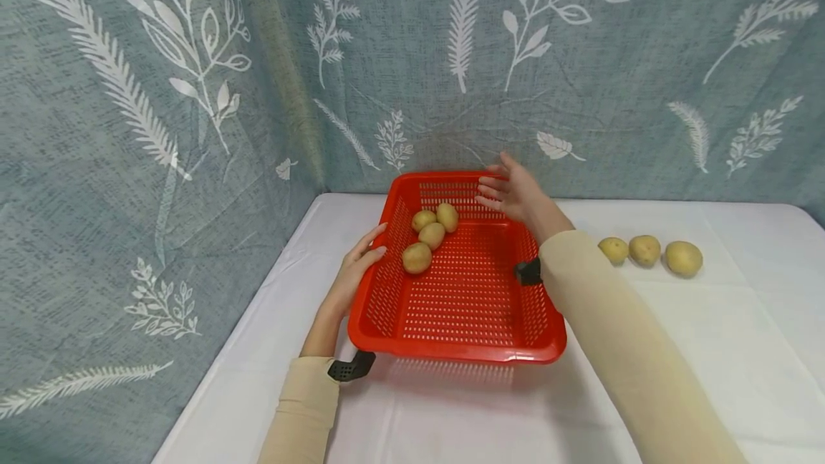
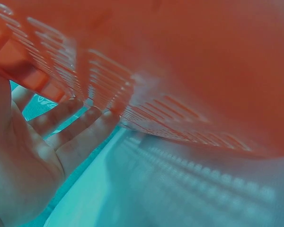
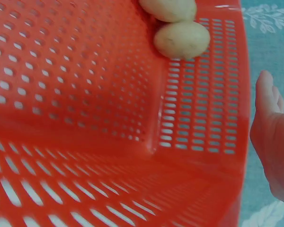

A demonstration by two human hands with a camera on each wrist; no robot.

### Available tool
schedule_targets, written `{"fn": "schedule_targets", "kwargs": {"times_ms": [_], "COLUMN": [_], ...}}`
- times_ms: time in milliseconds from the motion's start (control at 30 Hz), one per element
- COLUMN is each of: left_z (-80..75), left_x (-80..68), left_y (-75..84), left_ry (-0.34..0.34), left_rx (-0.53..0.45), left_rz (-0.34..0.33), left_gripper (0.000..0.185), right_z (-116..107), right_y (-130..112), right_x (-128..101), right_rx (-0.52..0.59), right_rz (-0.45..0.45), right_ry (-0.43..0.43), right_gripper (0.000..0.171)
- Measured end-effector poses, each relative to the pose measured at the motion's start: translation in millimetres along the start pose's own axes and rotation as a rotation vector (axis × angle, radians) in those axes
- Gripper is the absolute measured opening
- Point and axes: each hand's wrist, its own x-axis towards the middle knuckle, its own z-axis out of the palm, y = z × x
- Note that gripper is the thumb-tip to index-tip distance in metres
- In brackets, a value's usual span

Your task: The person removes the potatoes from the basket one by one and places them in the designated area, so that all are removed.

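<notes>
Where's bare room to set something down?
Free: the red basket floor right of its four potatoes; the white table in front of the three loose potatoes, beside the right sleeve. Crowded: the basket's left side, with those four and the left hand.

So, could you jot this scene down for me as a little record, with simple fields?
Container: red basket, full of small holes
Inside: four potatoes, toward its left side
Outside: three potatoes in a row on the white table
Left hand: touching the basket's left side
Right hand: fingers spread, by the far right corner
Backdrop: blue-grey leaf-patterned cloth
</notes>
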Motion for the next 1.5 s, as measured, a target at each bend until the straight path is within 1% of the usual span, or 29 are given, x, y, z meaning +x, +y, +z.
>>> {"fn": "schedule_targets", "kwargs": {"times_ms": [267,433,533,700,800,933,1067,1233,1300,1400,1500], "left_z": [1.3,1.3,1.9,1.5,1.0,1.7,2.0,1.4,1.1,0.6,0.1], "left_x": [-0.6,0.6,0.9,-0.5,-1.3,-1.5,-1.0,1.5,1.8,1.4,0.8], "left_y": [0.4,-1.1,-1.8,-2.6,-3.7,-4.2,-3.5,-2.5,-1.8,-1.0,0.1], "left_ry": [-0.013,-0.017,-0.017,-0.011,-0.011,-0.011,-0.008,-0.019,-0.02,-0.012,-0.003], "left_rx": [-0.004,0.0,0.001,-0.003,-0.001,0.0,0.003,0.016,0.017,0.018,0.013], "left_rz": [0.004,-0.002,-0.005,-0.004,-0.003,-0.003,-0.001,0.01,0.01,0.009,0.01], "left_gripper": [0.052,0.052,0.051,0.051,0.051,0.051,0.051,0.051,0.051,0.051,0.051], "right_z": [4,7,8,14,17,18,18,14,12,11,10], "right_y": [18,30,37,46,54,63,68,71,72,73,75], "right_x": [5,11,14,16,20,27,31,33,33,34,35], "right_rx": [0.0,0.02,0.011,-0.002,0.004,-0.004,-0.05,-0.182,-0.233,-0.263,-0.277], "right_rz": [0.018,0.041,0.048,0.05,0.068,0.074,0.04,-0.059,-0.088,-0.087,-0.052], "right_ry": [0.008,0.028,0.044,0.041,0.047,0.073,0.109,0.255,0.301,0.31,0.288], "right_gripper": [0.06,0.06,0.059,0.059,0.059,0.058,0.057,0.053,0.052,0.055,0.061]}}
